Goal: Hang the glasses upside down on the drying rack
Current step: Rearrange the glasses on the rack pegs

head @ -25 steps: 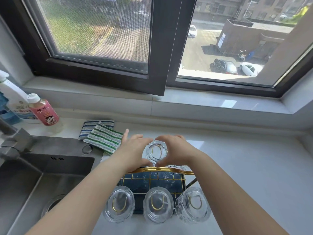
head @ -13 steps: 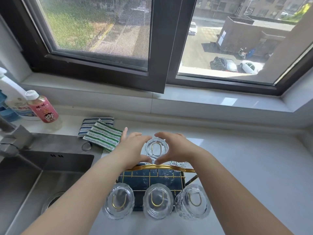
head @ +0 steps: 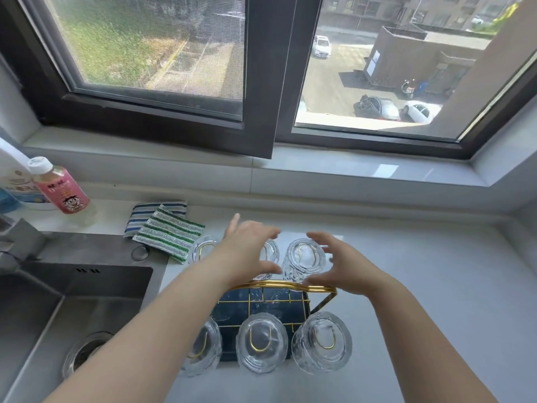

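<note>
Six glasses hang upside down on the rack; the open left hand partly hides two, and the open right hand grips nothing.

Both bare forearms reach forward over the drying rack, converging toward its far side. The left hand is spread palm down with fingers splayed and thumb angled inward, gripping nothing, above the rack's far left part. The right hand is open too, fingers curved and apart, hovering past the rack's far right corner, wrist slightly bent.
</note>
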### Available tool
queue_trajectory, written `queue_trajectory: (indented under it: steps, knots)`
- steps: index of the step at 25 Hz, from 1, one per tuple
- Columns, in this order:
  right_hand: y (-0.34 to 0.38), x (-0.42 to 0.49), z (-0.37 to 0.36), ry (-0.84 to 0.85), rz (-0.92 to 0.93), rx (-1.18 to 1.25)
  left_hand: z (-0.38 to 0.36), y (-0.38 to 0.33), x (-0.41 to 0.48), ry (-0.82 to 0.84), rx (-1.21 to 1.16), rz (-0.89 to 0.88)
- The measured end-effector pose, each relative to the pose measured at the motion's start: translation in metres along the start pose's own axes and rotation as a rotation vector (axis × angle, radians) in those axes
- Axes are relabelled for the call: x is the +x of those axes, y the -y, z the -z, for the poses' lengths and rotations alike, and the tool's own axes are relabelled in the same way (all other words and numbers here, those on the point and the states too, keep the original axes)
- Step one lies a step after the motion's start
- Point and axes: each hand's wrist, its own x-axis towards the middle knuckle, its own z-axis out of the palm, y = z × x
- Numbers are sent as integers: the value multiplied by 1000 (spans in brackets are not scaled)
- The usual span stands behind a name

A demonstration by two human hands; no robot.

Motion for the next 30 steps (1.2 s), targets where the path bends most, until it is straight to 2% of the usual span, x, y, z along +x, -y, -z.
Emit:
queue_trajectory:
  steps: [7, 13, 25, 28, 30]
  knots:
    - [-2, 1, 0, -71, 18, 52, -15, -21, 35, 124, 144, -63]
    - [-5, 1, 2, -77, 16, 88, -26, -19, 35, 63, 123, -52]
    - [-5, 2, 0, -39, -2, 100, -21, -20, 30, 97, 135, -15]
    - [-2, -3, 6, -21, -10, 101, -8, -14, 21, 102, 91, 16]
    - [4, -5, 14, -43, 7, 88, 8, 4, 6, 45, 27, 24]
